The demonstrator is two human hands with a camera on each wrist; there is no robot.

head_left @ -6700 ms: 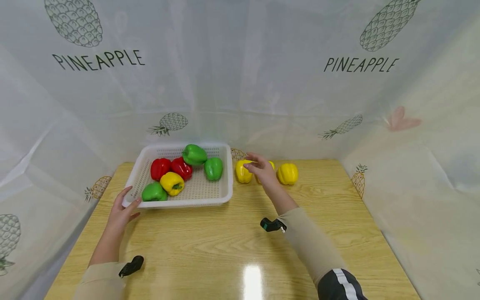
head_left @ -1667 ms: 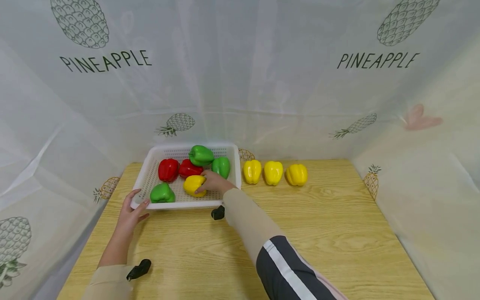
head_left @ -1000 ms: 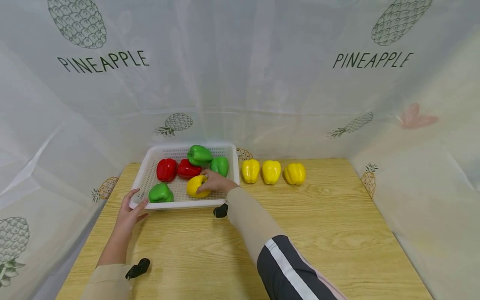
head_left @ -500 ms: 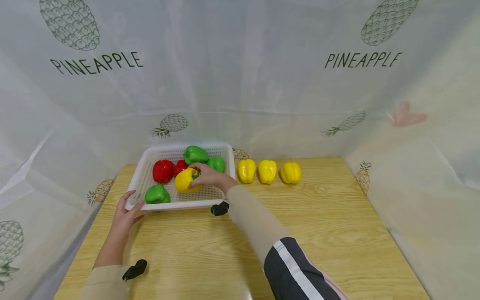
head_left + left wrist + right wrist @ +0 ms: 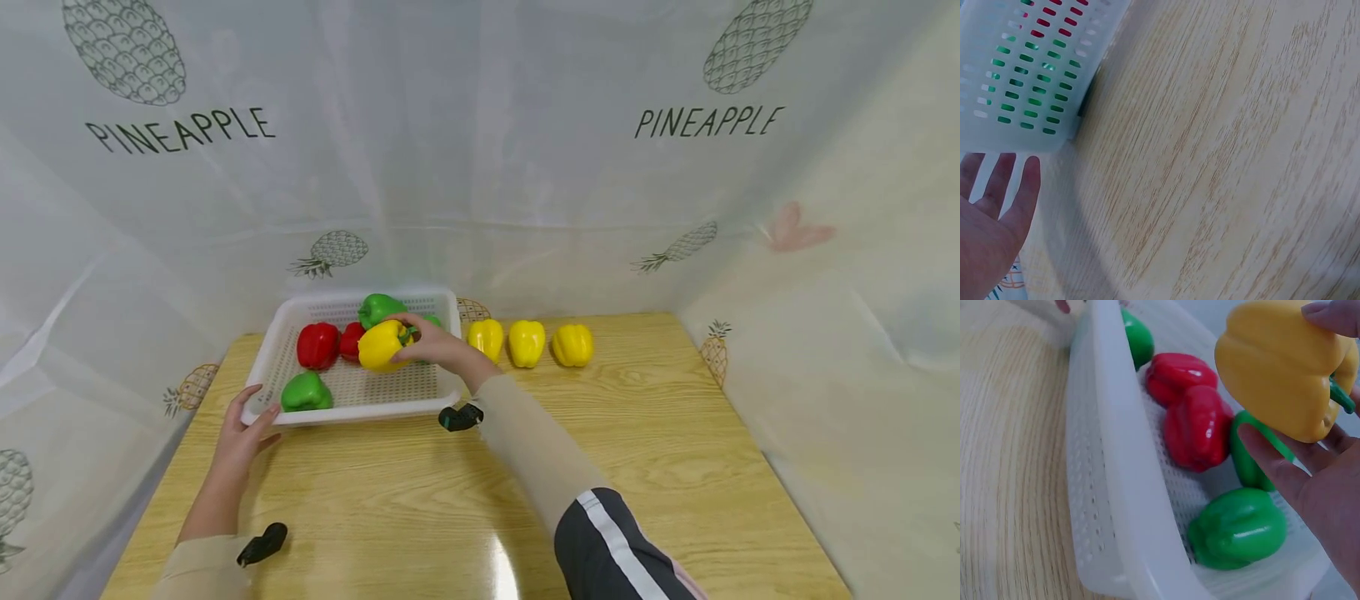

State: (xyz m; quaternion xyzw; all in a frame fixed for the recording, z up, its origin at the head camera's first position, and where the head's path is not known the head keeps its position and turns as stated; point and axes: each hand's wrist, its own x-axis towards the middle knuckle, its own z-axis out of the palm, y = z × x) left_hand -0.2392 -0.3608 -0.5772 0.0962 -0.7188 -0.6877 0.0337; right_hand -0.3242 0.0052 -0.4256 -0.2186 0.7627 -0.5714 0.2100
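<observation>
My right hand (image 5: 438, 344) holds a yellow bell pepper (image 5: 382, 346) by its sides, thumb and fingers around its stem end. In the right wrist view that yellow pepper is raised above the basket floor, its green stem towards the palm. The white perforated basket (image 5: 352, 412) holds two red peppers (image 5: 318, 346) and three green ones (image 5: 306, 392). My left hand (image 5: 238, 442) rests at the basket's front left corner, thumb at the front rim. Its fingers look straight and spread against the outside wall in the left wrist view.
Three yellow bell peppers (image 5: 527, 343) stand in a row on the wooden table (image 5: 600, 442), right of the basket. A white curtain (image 5: 487, 167) printed with pineapples hangs behind the table and along its sides.
My right hand has gone from the yellow peppers on the table into the basket, gripped the yellow pepper there and lifted it up and back. My left hand has stayed at the basket's corner.
</observation>
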